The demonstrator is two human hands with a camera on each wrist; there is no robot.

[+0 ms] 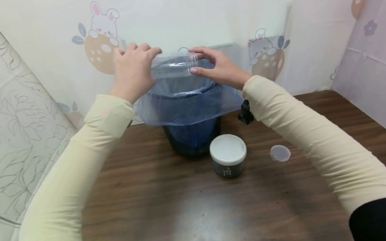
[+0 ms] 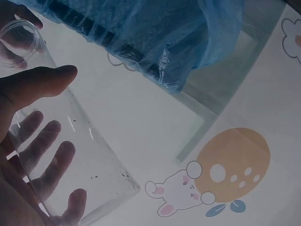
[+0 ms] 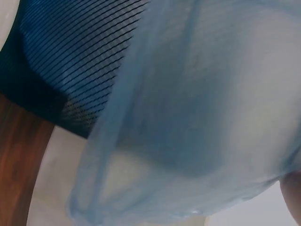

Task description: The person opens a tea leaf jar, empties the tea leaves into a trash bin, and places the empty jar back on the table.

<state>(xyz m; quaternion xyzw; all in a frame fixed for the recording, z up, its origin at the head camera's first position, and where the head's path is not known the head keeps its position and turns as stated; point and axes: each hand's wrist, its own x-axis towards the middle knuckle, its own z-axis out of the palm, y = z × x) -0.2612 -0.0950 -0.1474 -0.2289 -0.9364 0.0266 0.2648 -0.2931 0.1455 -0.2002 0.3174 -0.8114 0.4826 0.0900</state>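
A clear plastic jar (image 1: pixel 172 66) lies sideways between the hands, above a dark mesh bin (image 1: pixel 195 137) lined with a blue plastic bag (image 1: pixel 187 110). The left hand (image 1: pixel 135 71) grips its bottom end, thumb on one side and fingers on the other. At the threaded mouth, the right hand (image 1: pixel 221 67) pinches the rim between thumb and fingers. Small dark specks dot the wall of the jar (image 2: pixel 101 160) near its base in the left wrist view. The bag (image 3: pixel 188 117) fills most of the right wrist view, where the right hand barely shows.
On the wooden table (image 1: pixel 147 212), a dark tub with a white lid (image 1: pixel 228 155) stands in front of the bin. A small clear round lid (image 1: pixel 280 153) lies to its right. Behind the bin hangs a printed cloth (image 1: pixel 176 13) with rabbits.
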